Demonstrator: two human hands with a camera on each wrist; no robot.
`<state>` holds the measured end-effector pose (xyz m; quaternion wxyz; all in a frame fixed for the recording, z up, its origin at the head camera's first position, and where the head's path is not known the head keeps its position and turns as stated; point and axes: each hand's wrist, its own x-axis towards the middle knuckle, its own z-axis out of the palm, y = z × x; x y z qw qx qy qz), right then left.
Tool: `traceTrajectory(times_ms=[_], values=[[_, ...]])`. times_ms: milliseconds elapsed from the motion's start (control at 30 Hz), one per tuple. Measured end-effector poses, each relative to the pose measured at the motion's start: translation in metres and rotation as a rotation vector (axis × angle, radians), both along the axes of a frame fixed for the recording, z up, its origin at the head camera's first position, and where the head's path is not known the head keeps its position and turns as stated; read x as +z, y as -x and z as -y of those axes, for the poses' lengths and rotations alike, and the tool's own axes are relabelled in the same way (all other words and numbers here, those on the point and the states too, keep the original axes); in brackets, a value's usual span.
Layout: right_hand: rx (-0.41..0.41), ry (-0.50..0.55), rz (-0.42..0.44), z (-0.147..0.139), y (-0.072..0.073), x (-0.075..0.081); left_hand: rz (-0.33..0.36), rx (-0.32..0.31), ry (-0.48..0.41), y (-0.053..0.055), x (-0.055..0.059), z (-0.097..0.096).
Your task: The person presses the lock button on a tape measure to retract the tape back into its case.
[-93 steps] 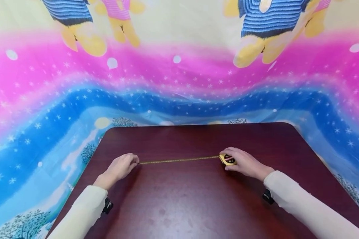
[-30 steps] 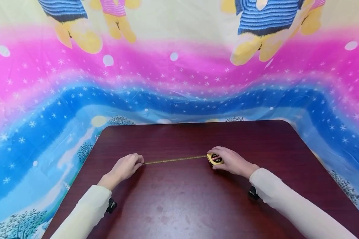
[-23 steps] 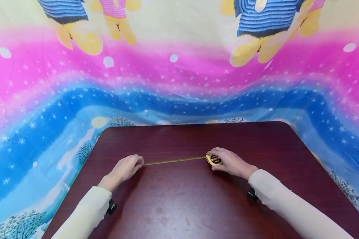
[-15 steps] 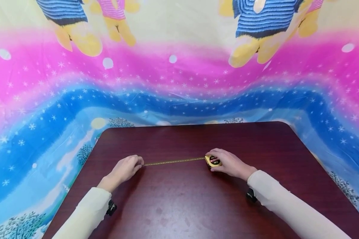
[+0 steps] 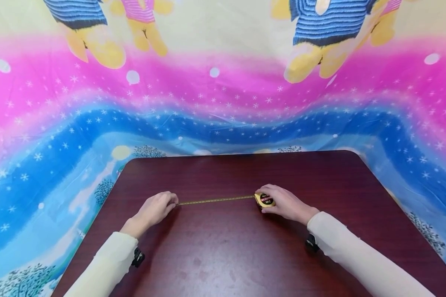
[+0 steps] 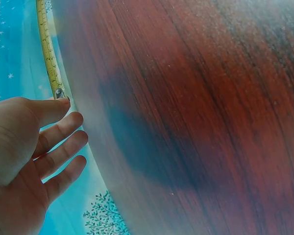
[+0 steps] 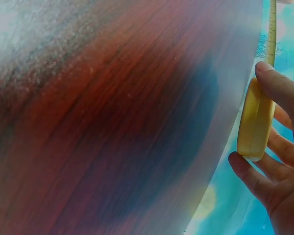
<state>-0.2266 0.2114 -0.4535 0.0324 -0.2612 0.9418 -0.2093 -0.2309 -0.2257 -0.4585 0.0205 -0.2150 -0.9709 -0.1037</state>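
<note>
A yellow tape measure (image 5: pixel 264 200) with a black round label sits in my right hand (image 5: pixel 288 203), thumb and fingers curled about its case. From the case a narrow yellow blade (image 5: pixel 215 200) stretches leftward, nearly straight, above the table. Its metal end hook (image 6: pixel 59 93) is pinched at the thumb tip of my left hand (image 5: pixel 154 210); the other fingers of that hand spread loosely below in the left wrist view. In the right wrist view, the tape measure's case (image 7: pixel 255 122) is seen edge-on, thumb at its top and a fingertip at its lower end.
Beneath both hands lies a dark reddish-brown wooden table (image 5: pixel 223 247) with rounded far corners. A printed curtain (image 5: pixel 223 95) in pink, blue and cream hangs behind it and along its sides. Each wrist carries a small black camera (image 5: pixel 138 257) under a pale sleeve (image 5: pixel 107 255).
Since about three seconds ago, my right hand has moved left with the tape measure, and the drawn-out blade has grown shorter. My left hand has shifted slightly right. In the last half second little moves.
</note>
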Motion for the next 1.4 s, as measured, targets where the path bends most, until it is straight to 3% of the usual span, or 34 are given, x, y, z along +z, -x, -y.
traceTrajectory(times_ms=[1400], values=[[0.012, 0.022, 0.021, 0.011, 0.000, -0.007, 0.021, 0.003, -0.001, 0.003, -0.006, -0.012]])
